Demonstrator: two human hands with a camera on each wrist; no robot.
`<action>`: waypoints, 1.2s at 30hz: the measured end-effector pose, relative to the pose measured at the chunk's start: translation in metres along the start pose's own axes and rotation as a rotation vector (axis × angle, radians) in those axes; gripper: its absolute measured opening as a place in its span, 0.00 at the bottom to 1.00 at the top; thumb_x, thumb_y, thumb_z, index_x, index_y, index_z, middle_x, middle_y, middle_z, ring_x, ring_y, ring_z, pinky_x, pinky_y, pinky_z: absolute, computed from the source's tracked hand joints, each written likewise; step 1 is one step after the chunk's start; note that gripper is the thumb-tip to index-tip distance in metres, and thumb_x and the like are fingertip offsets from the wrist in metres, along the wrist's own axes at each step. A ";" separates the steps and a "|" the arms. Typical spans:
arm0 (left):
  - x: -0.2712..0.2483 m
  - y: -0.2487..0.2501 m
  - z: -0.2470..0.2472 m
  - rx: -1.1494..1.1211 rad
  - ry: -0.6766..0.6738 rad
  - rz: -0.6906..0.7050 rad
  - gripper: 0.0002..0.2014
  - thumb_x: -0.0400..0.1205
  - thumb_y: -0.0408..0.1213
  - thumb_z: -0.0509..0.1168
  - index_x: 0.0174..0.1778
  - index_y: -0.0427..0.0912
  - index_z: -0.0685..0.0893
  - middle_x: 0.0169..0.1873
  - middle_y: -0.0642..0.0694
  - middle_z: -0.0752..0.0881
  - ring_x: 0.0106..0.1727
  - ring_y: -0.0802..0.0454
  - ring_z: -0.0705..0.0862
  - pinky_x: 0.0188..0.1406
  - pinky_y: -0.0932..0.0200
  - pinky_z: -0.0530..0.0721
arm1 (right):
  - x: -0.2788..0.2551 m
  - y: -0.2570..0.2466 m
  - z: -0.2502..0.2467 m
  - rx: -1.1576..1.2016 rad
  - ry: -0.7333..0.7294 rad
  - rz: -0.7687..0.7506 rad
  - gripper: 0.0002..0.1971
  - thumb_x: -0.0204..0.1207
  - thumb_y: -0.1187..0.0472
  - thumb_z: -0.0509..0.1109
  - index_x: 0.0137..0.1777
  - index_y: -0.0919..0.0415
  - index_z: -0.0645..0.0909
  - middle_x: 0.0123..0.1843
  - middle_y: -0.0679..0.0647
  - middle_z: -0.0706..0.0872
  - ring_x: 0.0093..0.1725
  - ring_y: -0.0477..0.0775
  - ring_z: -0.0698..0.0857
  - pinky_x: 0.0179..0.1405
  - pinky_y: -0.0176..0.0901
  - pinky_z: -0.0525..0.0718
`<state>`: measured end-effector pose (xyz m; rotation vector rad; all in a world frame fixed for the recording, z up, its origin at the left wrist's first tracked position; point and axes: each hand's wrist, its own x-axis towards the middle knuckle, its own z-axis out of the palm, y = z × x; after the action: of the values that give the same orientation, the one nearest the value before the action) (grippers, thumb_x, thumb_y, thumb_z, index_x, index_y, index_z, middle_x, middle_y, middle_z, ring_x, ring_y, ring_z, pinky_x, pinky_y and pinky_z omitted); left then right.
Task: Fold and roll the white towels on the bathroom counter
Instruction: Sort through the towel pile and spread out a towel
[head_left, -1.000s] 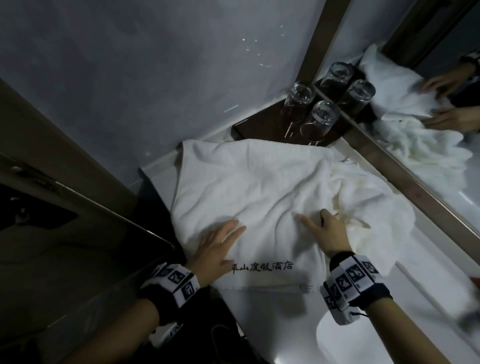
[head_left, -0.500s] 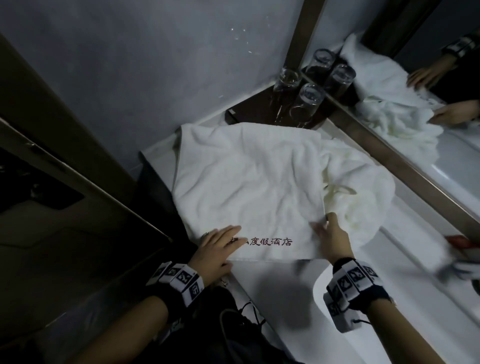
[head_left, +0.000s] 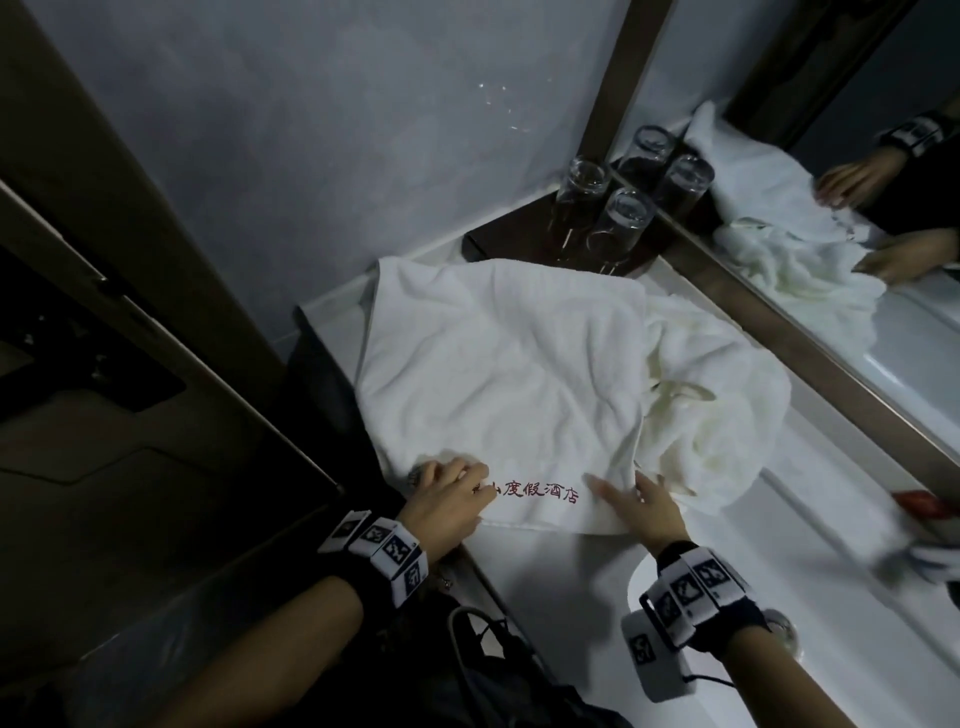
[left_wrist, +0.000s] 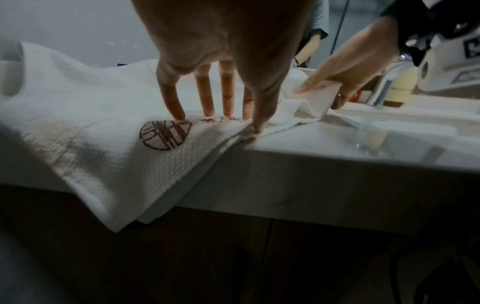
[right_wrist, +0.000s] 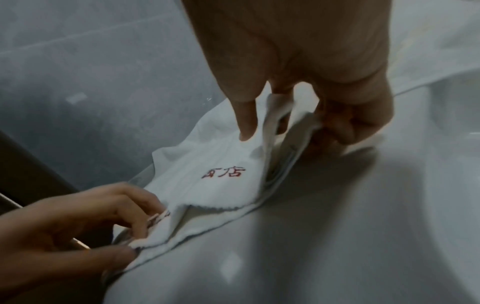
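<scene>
On towel (head_left: 498, 364), red lettering (head_left: 535, 491) "度假酒店"

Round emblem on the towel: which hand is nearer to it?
Left. The left hand holds the towel with its fingertips right at the emblem. The right hand pinches the same hem farther along, past the red lettering.

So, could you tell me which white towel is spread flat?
The red-lettered towel; the crumpled towel lies bunched to its right.
</scene>
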<state>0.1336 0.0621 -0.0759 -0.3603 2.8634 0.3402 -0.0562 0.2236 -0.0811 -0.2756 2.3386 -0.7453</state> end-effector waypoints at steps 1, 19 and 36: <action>0.000 0.003 -0.002 0.063 0.005 0.004 0.10 0.57 0.44 0.76 0.33 0.52 0.86 0.43 0.57 0.88 0.45 0.56 0.87 0.41 0.62 0.84 | -0.002 -0.001 0.000 0.000 -0.004 0.015 0.22 0.72 0.48 0.74 0.58 0.64 0.82 0.56 0.61 0.84 0.59 0.61 0.81 0.62 0.51 0.78; 0.004 0.027 0.007 -0.414 0.055 -0.152 0.21 0.69 0.45 0.66 0.55 0.43 0.72 0.56 0.47 0.72 0.60 0.47 0.71 0.54 0.59 0.58 | -0.016 -0.014 -0.042 0.549 -0.269 0.000 0.11 0.78 0.57 0.68 0.51 0.65 0.85 0.42 0.55 0.92 0.40 0.51 0.90 0.31 0.35 0.85; -0.026 -0.039 -0.009 -0.144 0.223 -0.254 0.30 0.71 0.32 0.43 0.63 0.36 0.83 0.63 0.38 0.84 0.64 0.35 0.82 0.58 0.41 0.84 | 0.003 0.000 -0.077 0.710 -0.182 -0.009 0.10 0.74 0.69 0.69 0.54 0.74 0.81 0.38 0.58 0.92 0.37 0.53 0.91 0.31 0.39 0.88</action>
<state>0.1666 0.0287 -0.0690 -0.8280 2.9644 0.4851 -0.1088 0.2557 -0.0349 -0.0329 1.7678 -1.4227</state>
